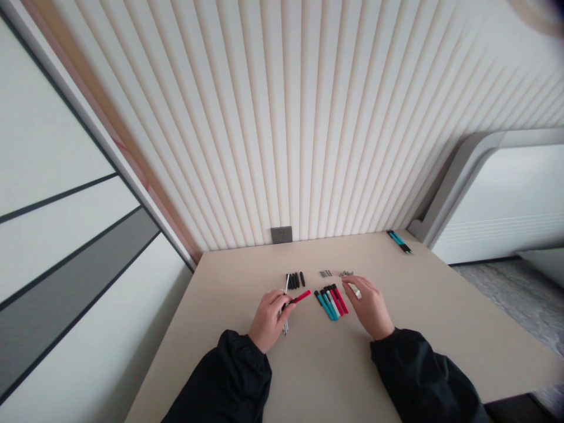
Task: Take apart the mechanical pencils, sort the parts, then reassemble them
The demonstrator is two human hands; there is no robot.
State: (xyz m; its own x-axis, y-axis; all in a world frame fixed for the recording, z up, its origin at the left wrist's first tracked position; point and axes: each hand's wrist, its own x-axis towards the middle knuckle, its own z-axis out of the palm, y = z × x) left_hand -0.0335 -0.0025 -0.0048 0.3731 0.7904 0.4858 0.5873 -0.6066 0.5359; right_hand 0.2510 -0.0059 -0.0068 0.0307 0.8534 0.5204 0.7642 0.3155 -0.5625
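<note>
My left hand (269, 317) is closed around a red pen barrel (302, 296) with a black part near the fingers; its red end points right. Thin silver rods (285, 328) lie partly hidden under this hand, and one more (287, 283) sticks up beyond it. My right hand (369, 305) has thumb and fingertips pinched together beside a small pile of grey metal pieces (346, 273); what the pinch holds is too small to make out. A small whitish piece (356, 291) shows between its thumb and fingers. Between my hands lies a row of turquoise, white and red pen barrels (331, 301).
Several black tubes (295, 280) and a group of small grey metal pieces (325, 273) lie further back on the beige table (326, 370). Turquoise-and-black pens (399, 241) rest at the far right corner. A dark socket (281, 235) sits on the ribbed wall behind.
</note>
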